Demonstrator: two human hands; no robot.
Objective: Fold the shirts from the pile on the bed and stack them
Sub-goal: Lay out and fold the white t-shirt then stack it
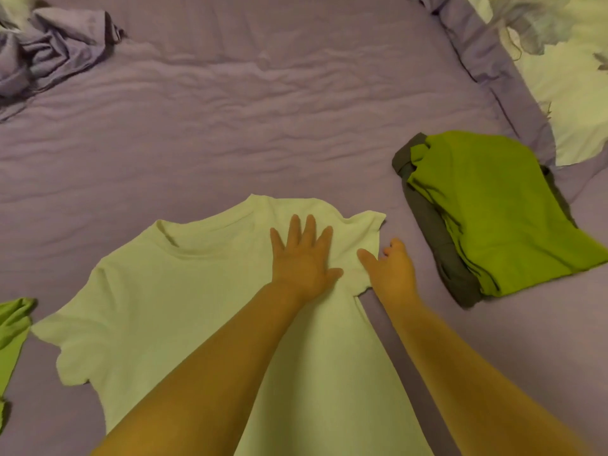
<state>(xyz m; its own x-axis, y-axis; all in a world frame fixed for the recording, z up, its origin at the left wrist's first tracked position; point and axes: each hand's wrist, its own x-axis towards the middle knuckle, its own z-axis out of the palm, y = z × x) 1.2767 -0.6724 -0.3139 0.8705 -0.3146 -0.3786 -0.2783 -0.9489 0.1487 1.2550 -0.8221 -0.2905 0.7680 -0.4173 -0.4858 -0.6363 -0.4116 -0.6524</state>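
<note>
A pale white T-shirt lies spread flat on the purple bed sheet, collar toward the far side. My left hand presses flat on its right shoulder with straight, spread fingers. My right hand pinches the edge of the right sleeve, fingers curled under the fabric. To the right sits a stack of folded shirts, bright green on top with a dark grey one beneath.
A crumpled purple cloth lies at the far left corner. Part of a green garment shows at the left edge. A white patterned pillow lies at the far right.
</note>
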